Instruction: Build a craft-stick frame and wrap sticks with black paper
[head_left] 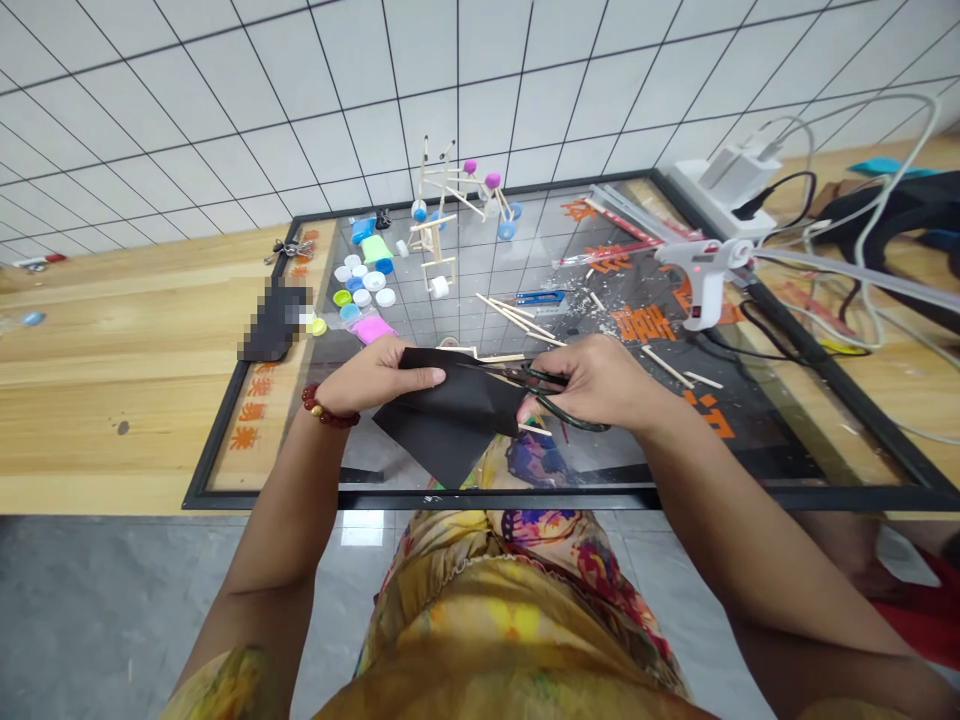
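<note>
Beneath the sheet we hold lies the glass panel, on our desk. Around that sheet we have scissors at its right edge, bottle caps behind to its left, a stick model behind it, a utility knife behind-right and, farther right, the glue gun.

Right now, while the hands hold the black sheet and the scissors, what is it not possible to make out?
In the head view:
Left hand: its fingers, except the thumb, are mostly hidden behind the black sheet.
Scissors: the sheet hides part of the blades.
Dark item at the left: blocky blurring covers it.
Dark bundle: the right edge cuts it off.
</note>
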